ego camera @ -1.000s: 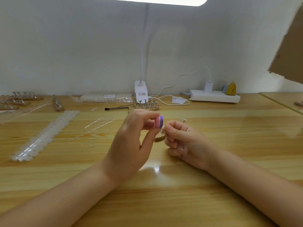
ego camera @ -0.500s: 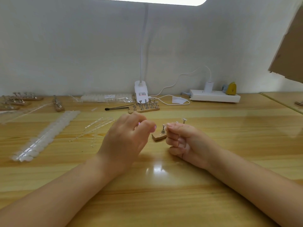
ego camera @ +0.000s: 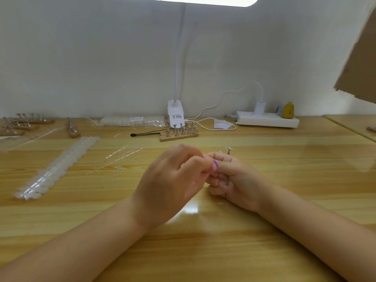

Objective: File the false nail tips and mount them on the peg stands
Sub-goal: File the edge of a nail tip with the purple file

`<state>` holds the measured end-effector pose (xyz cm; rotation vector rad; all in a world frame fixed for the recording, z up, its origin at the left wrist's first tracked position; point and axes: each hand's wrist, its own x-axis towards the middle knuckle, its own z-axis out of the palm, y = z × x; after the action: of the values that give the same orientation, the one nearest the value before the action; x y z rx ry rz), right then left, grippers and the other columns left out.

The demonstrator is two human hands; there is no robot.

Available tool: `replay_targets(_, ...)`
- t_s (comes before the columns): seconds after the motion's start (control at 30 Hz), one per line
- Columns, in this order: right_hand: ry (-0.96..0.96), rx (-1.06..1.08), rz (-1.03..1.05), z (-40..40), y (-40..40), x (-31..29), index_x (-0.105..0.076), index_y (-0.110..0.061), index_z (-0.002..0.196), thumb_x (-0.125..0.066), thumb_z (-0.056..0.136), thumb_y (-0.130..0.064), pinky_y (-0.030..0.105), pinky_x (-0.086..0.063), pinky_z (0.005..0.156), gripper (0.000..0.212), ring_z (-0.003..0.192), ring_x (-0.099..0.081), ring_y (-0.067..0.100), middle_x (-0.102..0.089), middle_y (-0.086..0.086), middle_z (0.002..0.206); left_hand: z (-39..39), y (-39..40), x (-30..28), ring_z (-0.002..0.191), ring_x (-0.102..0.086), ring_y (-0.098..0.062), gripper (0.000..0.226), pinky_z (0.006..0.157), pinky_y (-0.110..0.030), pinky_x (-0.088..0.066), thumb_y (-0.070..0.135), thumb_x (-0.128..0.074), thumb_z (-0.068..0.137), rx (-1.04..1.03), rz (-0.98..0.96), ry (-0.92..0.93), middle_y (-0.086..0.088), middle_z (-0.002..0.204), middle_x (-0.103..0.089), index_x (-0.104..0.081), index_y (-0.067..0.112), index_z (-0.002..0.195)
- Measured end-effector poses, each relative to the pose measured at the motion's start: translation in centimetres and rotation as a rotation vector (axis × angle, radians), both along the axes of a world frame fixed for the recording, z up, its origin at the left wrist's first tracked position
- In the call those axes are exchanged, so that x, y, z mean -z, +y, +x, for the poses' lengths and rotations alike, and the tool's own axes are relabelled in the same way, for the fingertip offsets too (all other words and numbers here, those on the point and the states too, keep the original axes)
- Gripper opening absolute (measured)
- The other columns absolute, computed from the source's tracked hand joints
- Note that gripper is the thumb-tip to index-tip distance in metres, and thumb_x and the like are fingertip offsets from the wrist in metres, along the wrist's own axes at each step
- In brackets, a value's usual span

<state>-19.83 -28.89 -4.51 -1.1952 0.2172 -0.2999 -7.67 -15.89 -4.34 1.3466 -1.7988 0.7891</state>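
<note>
My left hand (ego camera: 173,180) pinches a small pink and purple file block (ego camera: 214,165) between thumb and fingers. The block's end meets the curled fingers of my right hand (ego camera: 234,176), which pinch something small that I cannot make out. A metal peg (ego camera: 229,150) pokes up just behind my right hand; its wooden base is hidden by the hands. A wooden peg stand (ego camera: 179,135) with several metal pegs sits further back at the centre. A long strip of clear nail tips (ego camera: 55,167) lies on the left of the table.
Clear plastic sprues (ego camera: 120,157) lie left of my hands. A black-tipped tool (ego camera: 146,134), a bag of nail tips (ego camera: 132,121), a white lamp base (ego camera: 176,116) and a power strip (ego camera: 266,121) line the back. More peg stands (ego camera: 22,124) sit far left. Cardboard (ego camera: 360,58) hangs upper right.
My left hand dipped low, away from my right, then came back up against it with the file block. My right hand shifted slightly left and now covers the small wooden peg base.
</note>
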Motion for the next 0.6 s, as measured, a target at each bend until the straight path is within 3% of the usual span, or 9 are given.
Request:
replay_targets(0.07,0.001,0.009,0.011,0.0,-0.1,-0.1,-0.061,-0.013,0.079,-0.061,0.085,-0.016,0.015,-0.026,0.039,0.007,0.049,-0.041,0.006,-0.042,-0.005,0.057,1.1,0.1,0.0,0.073,-0.062,-0.026,0.006,0.065,-0.039,-0.053,0.007,-0.071,0.085,-0.112,0.025,0.028,-0.011,0.086,-0.064,-0.07,0.003,0.089)
replay_targets(0.13,-0.001,0.019,0.014,0.0,-0.1,0.0,-0.061,-0.012,0.081,-0.059,0.085,-0.018,0.015,-0.026,0.039,0.008,0.049,-0.04,0.007,-0.042,-0.005,0.058,1.8,0.3,-0.1,0.071,-0.062,-0.026,0.007,0.062,-0.042,-0.052,0.006,-0.071,0.084,-0.138,0.01,0.075,-0.011,0.085,-0.063,-0.069,0.001,0.089)
replay_targets(0.27,-0.013,0.023,-0.023,0.0,0.0,0.1,-0.06,-0.015,0.082,-0.057,0.087,-0.018,0.017,-0.023,0.041,0.007,0.051,-0.039,0.007,-0.041,-0.003,0.062,0.4,0.0,-0.1,0.082,-0.06,-0.017,0.017,0.072,-0.03,-0.052,0.009,-0.065,0.089,0.065,0.022,0.174,-0.007,0.094,-0.059,-0.057,0.008,0.104)
replay_targets(0.4,-0.036,0.04,-0.013,0.0,0.0,0.0,-0.065,-0.019,0.074,-0.057,0.085,-0.018,0.015,-0.024,0.041,0.014,0.052,-0.039,0.008,-0.04,-0.001,0.065,0.8,0.0,0.7,0.081,-0.062,-0.02,0.01,0.07,-0.038,-0.055,0.006,-0.067,0.088,-0.024,0.16,0.29,-0.007,0.092,-0.062,-0.064,0.001,0.096)
replay_targets(0.53,-0.038,0.018,-0.039,0.1,0.1,0.1,-0.064,-0.019,0.077,-0.058,0.086,-0.019,0.015,-0.027,0.04,0.011,0.053,-0.039,0.008,-0.041,-0.002,0.064,0.6,0.0,0.1,0.089,-0.064,-0.006,0.021,0.08,-0.02,-0.054,0.004,-0.066,0.087,0.077,0.064,0.451,-0.005,0.098,-0.06,-0.058,0.004,0.106)
replay_targets(0.6,-0.037,0.027,-0.021,0.0,0.1,0.1,-0.064,-0.02,0.075,-0.057,0.086,-0.018,0.015,-0.027,0.04,0.014,0.052,-0.039,0.008,-0.042,-0.003,0.063,0.3,-0.1,0.4,0.089,-0.065,-0.01,0.019,0.079,-0.028,-0.056,0.005,-0.064,0.088,0.087,0.154,0.432,-0.005,0.098,-0.06,-0.059,0.004,0.106)
